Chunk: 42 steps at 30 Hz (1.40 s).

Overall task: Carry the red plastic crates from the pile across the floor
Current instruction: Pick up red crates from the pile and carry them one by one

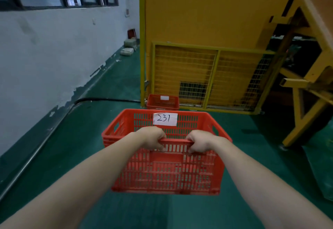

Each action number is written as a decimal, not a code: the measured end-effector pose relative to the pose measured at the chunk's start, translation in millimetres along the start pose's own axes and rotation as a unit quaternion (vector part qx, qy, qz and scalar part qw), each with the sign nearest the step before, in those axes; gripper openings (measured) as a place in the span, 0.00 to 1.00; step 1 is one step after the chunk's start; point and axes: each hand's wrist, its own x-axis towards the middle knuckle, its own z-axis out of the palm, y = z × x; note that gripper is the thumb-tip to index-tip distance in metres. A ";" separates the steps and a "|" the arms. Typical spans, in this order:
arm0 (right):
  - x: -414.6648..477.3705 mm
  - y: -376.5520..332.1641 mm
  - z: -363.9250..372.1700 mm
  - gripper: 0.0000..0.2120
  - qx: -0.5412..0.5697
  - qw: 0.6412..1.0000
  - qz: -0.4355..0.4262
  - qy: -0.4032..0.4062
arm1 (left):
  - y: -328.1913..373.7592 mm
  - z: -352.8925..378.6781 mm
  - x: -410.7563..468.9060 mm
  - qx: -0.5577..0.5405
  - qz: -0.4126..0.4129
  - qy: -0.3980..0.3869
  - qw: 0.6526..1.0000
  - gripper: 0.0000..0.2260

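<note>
The red crate [167, 171] hangs in the air in front of the yellow machine [207, 21], tipped so its slotted near wall and base edge face the person. It appears empty. A paper label [165, 119] reading 231 sits on the wall nearest the machine. The left hand [153, 138] and right hand [200, 142] grip the near rim side by side, fingers curled over it and down the outside of the wall. Being slotted plastic, it is probably light and fairly stiff, though held by one rim it will likely swing and tilt. The cut-out handles in the end walls would likely give a steadier, more level hold. A second red crate [163, 101] rests on the green floor [72, 138] at the machine's foot, against its mesh guard [185, 70].
</note>
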 end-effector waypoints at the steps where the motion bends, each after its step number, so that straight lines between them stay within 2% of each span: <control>1: 20.0 0.8 -14.3 0.08 0.003 1.000 0.003 0.005 | -18.7 -13.4 13.8 -0.008 -0.005 -0.001 1.000 0.12; 7: 113.9 9.4 -76.9 0.04 0.007 0.999 0.022 0.031 | -121.4 -77.7 86.1 -0.008 -0.035 -0.055 0.998 0.13; 12: 188.2 32.1 -111.0 0.05 -0.039 0.997 0.021 0.062 | -178.8 -101.7 162.5 0.059 -0.037 -0.103 0.992 0.11; 19: 319.2 92.9 -168.9 0.07 -0.071 0.995 0.005 0.073 | -234.8 -139.0 287.5 0.108 -0.028 -0.053 0.992 0.10; 32: 533.7 189.2 -284.4 0.08 -0.122 0.986 -0.006 0.110 | -325.8 -219.0 499.4 0.110 -0.090 0.033 0.989 0.07; 42: 739.0 237.8 -326.9 0.09 -0.099 0.991 0.024 0.090 | -454.2 -244.3 676.4 0.104 -0.082 0.015 0.991 0.08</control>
